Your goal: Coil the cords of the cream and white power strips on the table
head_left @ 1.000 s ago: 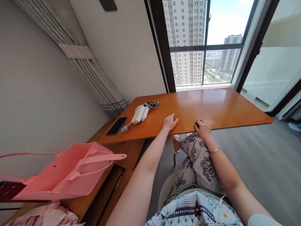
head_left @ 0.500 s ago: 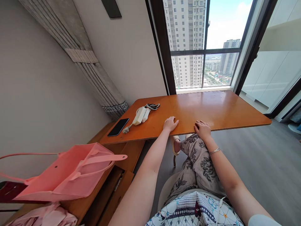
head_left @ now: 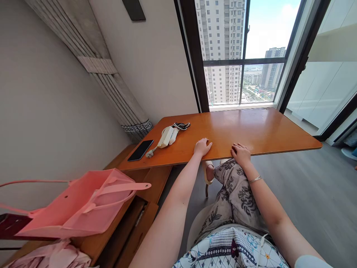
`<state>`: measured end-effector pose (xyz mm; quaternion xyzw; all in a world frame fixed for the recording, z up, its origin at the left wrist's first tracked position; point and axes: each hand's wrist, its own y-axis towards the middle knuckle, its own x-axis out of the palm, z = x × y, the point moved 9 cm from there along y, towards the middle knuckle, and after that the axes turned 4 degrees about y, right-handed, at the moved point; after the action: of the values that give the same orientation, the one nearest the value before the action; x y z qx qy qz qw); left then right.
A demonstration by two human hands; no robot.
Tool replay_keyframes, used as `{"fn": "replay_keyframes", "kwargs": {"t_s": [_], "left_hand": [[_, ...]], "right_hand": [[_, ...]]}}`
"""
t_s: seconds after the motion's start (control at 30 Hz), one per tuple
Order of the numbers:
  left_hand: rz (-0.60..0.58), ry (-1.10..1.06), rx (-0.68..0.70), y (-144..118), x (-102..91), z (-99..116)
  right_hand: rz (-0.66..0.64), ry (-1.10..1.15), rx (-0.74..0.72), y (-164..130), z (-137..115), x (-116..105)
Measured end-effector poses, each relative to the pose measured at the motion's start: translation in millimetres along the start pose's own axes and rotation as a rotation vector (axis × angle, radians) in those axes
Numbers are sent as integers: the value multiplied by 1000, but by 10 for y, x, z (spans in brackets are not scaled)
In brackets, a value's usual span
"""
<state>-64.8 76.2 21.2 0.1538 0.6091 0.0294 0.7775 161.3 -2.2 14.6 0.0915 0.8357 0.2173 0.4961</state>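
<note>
From the head view, your left hand (head_left: 202,146) lay flat and open on the counter (head_left: 251,128) near its front edge, gripping nothing. Your right hand (head_left: 240,152) rested there too, fingers loosely curled, empty. Further left on the counter lay one phone (head_left: 141,150) and one power strip (head_left: 165,137). One pink bag (head_left: 80,203) sat on the lower shelf.

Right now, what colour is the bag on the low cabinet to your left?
Pink: the bag with long matching handles, seen best in the head view.
</note>
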Motion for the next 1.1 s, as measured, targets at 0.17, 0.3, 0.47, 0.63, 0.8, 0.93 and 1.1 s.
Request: {"fn": "replay_keyframes", "kwargs": {"t_s": [0.17,0.3,0.47,0.63,0.8,0.93,1.1], "left_hand": [[1,1,2,4,13,-8],[3,2,1,3,18,-15],[9,-6,0,1,19,-20],[8,-5,0,-6,20,-19],[6,-10,-2,-13,13,-15],[11,-16,-3,-15,3,-13],[13,-16,-8,-12,6,-21]], "right_hand": [[11,8,-13,-9,-3,-8],[5,2,-6,-16,-3,-9],[13,4,-17,-20,-12,-12],[14,6,-15,-19,-1,-7],[11,4,-15,-19,-13,-21],[9,-5,-7,-19,-10,-27],[12,3,-15,-20,-7,-21]]}}
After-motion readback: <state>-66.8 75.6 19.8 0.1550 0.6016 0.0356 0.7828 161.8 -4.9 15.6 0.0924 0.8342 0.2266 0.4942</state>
